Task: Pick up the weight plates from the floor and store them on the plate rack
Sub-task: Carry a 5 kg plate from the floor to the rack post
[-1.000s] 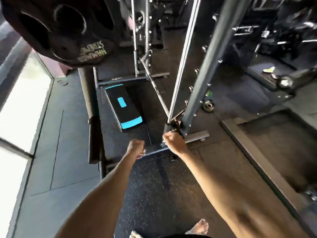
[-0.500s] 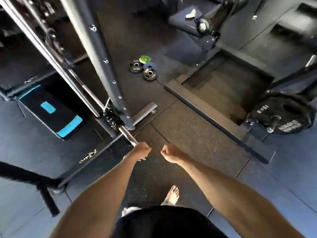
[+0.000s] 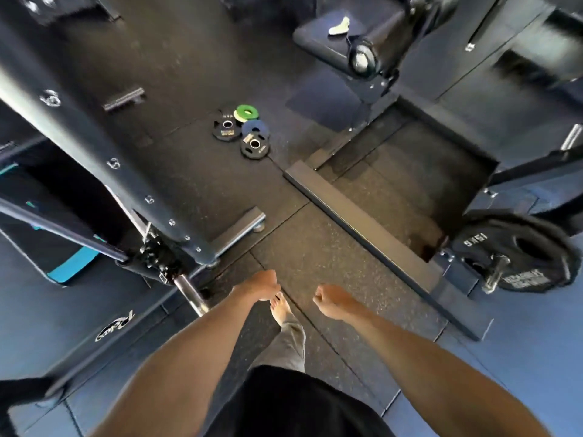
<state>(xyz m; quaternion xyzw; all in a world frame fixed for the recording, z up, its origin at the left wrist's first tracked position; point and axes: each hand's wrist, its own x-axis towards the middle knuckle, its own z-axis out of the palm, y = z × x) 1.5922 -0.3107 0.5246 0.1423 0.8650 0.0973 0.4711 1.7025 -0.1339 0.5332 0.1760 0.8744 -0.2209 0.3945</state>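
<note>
head view, both hands loosely curled and empty, left hand [image 3: 259, 284], right hand [image 3: 332, 300], small weight plates [image 3: 241, 129] ahead on floor, rack upright [image 3: 94, 152] at left

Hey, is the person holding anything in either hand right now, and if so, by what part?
Nothing is held. The left hand and right hand are loosely curled and empty; the small weight plates lie on the floor ahead, untouched.

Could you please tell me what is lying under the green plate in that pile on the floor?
The green plate overlaps a pale disc's edge beside two black plates. Whatever is beneath its centre is covered.
</note>
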